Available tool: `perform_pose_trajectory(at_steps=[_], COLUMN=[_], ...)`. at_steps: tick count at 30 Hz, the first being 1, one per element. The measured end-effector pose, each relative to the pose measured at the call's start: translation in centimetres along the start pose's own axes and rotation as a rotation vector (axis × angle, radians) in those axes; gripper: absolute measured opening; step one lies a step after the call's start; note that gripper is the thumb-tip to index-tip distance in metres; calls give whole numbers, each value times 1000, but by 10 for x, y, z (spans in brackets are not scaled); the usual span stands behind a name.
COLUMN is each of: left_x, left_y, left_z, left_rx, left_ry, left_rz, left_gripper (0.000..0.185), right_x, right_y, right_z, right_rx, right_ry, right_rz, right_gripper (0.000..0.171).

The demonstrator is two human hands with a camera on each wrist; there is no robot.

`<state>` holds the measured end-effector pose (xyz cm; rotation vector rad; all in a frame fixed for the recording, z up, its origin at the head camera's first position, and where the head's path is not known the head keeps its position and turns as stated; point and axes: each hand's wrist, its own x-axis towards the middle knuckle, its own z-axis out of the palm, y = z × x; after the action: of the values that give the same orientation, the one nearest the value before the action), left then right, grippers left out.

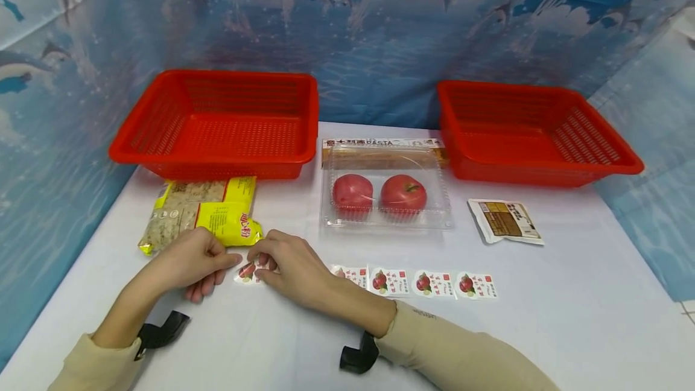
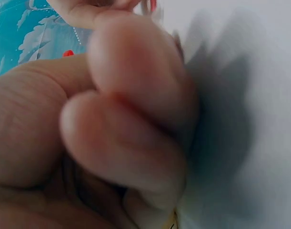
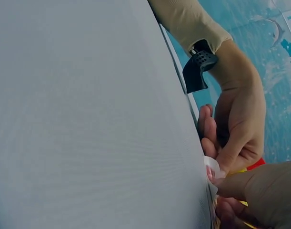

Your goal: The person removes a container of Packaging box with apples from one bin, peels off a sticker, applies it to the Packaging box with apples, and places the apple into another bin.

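A small white sticker [image 1: 247, 273] printed with red fruit is between my two hands, low over the table in front of the yellow bags. My left hand [image 1: 191, 260] pinches its left edge, thumb tip on the sticker and the other fingers curled under. The right hand [image 1: 295, 268] grips the opposite edge between thumb and forefinger. From the right wrist, the sticker [image 3: 211, 167] shows slightly bent between both thumbs. Blurred curled fingers [image 2: 135, 105] of the left hand fill the left wrist view, hiding the sticker there.
Several matching stickers [image 1: 389, 282] lie in a row right of my hands. Behind are yellow bags [image 1: 225, 213], a clear plastic box [image 1: 387, 155] with two red fruits, and a pasta package [image 1: 353, 143]. A brown-white packet [image 1: 505, 221] and two red baskets [image 1: 214, 168] [image 1: 543, 175] stand farther out.
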<state>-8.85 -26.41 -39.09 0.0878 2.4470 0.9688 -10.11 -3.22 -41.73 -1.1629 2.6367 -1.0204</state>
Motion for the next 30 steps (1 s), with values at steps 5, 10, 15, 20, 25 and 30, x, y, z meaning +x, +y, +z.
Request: perform_pose_trajectory(at_steps=[5, 10, 15, 20, 25, 30], left_x=[-1, -3, -3, -1, 0, 0], left_y=[-3, -6, -5, -5, -5, -4], left_z=[0, 1, 2, 4, 5, 4], left_rx=[-17, -34, -40, -45, -43, -34], left_ry=[-1, 1, 2, -4, -9, -1], left_rz=[2, 1, 12, -1, 0, 0], left_gripper=[48, 48, 48, 48, 47, 47], right_x=[0, -1, -3, -6, -13, -24], right_y=[0, -1, -1, -1, -2, -4], right_z=[2, 2, 1, -4, -11, -20], right_rx=[-3, 8, -18, -17, 10, 92], right_ry=[51, 60, 70, 74, 78, 92], right_rz=[-27, -25, -33, -29, -22, -10], right_gripper=[9, 7, 8, 7, 6, 6])
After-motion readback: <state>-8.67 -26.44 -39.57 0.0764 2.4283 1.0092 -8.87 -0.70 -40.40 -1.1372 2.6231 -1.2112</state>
